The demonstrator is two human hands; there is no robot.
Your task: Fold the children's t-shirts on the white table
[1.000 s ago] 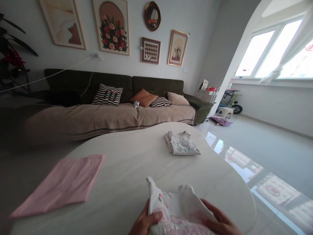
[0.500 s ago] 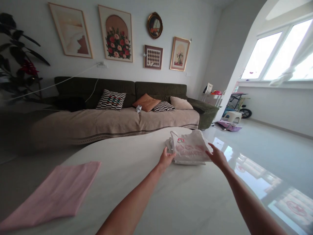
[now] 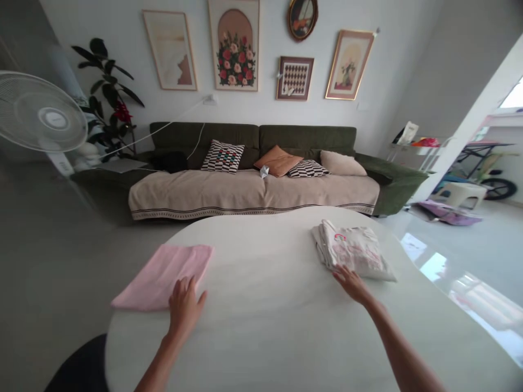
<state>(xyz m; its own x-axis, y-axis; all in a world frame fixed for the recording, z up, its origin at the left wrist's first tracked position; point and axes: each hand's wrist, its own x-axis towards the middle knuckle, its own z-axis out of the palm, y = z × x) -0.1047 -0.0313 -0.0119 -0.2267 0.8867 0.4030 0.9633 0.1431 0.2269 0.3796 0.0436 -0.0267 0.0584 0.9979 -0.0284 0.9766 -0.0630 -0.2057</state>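
Observation:
A flat, folded pink cloth lies on the left part of the white table. My left hand is at its near right edge, fingers spread; whether they press on the cloth I cannot tell. On the table's right side rests a folded stack of white fabric with a pink print, perhaps clothing. Beside the stack's near edge is my right hand, its fingers stretched out with nothing gripped. Its fingertips reach or touch the fabric's front edge.
Behind the table stands a green sofa with a beige cover and several cushions. A white fan is at the far left. A dark rounded seat sits by the table's near left edge. A white stool stands at the right.
My left hand has left the white stack and moved left to the pink cloth. My right hand has come away from the stack's right side to its near edge. The view has turned left.

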